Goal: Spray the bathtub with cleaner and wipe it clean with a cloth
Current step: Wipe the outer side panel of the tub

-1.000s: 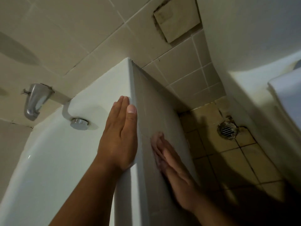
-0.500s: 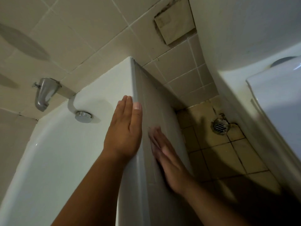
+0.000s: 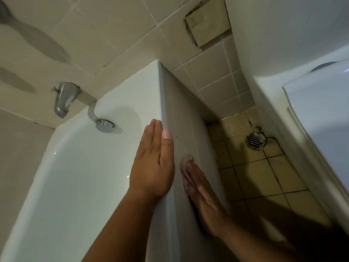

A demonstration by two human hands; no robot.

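Bathtub (image 3: 79, 186) fills the left and centre of the frame. Two hands, both flat with straight fingers, grasp nothing. The left hand (image 3: 153, 167) lies on its rim at centre, and the right hand (image 3: 200, 193), blurred, presses its outer side. One spout (image 3: 64, 99) is at upper left, one floor drain (image 3: 255, 141) at right.

Large beige wall tiles (image 3: 113, 25) with pale grout cover the back wall, crossed at the upper left by soft elongated shadows (image 3: 37, 40). A brushed-metal spout (image 3: 64, 97) sticks out low on that wall. Up in the corner a square panel (image 3: 207, 29) sits askew, with dark gaps along its edges, and below it are smaller wall tiles (image 3: 217, 72). The floor tiles (image 3: 251, 174) are yellowish and stained, with dark grout, and hold a round metal floor drain (image 3: 255, 142). A white ceramic fixture (image 3: 321, 110) fills the right side. The light is dim.
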